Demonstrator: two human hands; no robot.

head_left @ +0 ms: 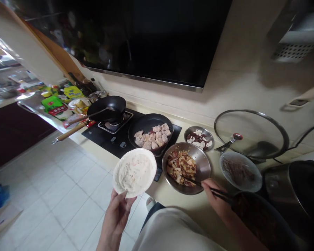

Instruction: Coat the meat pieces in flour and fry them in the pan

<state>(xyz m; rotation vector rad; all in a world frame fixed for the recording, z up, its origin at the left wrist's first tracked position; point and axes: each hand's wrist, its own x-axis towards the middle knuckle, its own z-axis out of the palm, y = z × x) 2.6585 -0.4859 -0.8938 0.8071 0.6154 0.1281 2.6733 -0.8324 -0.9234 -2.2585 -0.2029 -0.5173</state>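
My left hand point(119, 208) grips the rim of a white bowl point(135, 171) coated inside with a pale flour-like mix, held out in front of the counter. In my right hand point(216, 197) are dark chopsticks point(219, 192), their tips reaching into a steel bowl point(206, 166) of sliced meat with chopped bits point(181, 166). Just beyond, a black frying pan point(136, 122) on the hob holds several flour-coated meat pieces point(154, 137). Behind the steel bowl sits a smaller metal dish point(199, 138) with dark and white pieces.
A black wok point(108, 104) with a wooden handle stands on the left burner. Seasoning packets point(54, 106) crowd the counter's left end. A glass lid point(251, 132) leans on the wall, near a covered bowl point(240, 172). A dark cooker point(285, 188) stands at right.
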